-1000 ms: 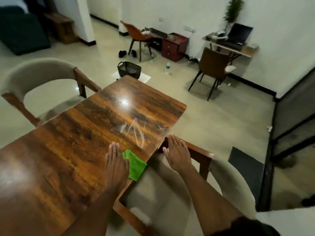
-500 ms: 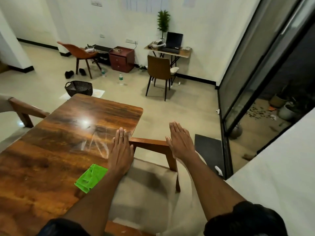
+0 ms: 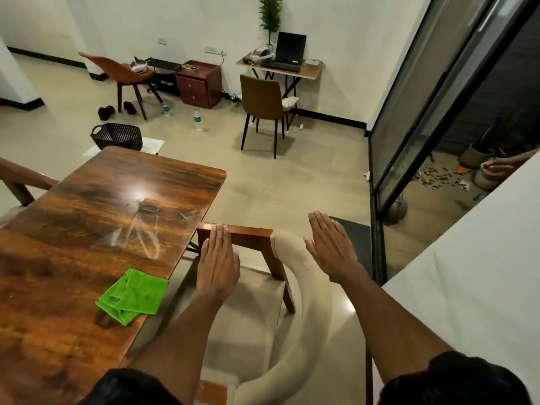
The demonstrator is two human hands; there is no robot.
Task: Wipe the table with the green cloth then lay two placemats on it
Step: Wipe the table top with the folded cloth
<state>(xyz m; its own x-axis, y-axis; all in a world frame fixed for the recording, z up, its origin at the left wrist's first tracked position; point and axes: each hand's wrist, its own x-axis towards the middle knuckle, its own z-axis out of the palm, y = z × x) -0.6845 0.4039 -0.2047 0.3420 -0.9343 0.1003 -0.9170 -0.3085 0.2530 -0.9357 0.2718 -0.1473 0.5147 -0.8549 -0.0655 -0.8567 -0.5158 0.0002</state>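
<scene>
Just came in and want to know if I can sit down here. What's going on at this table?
A person stands at the wooden table, both arms stretched out over the cream chair beside it. The green cloth lies crumpled near the table's edge, with no hand on it. The left hand is flat and open over the chair's wooden arm; the right hand is open too, holding nothing. White streaks show on the tabletop, and no placemats are in view.

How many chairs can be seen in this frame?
4. Cream armchair below the hands at the table's near side; another's wooden arm at far left; orange chair by the back wall; brown chair at the laptop desk. Others may be out of frame.
</scene>
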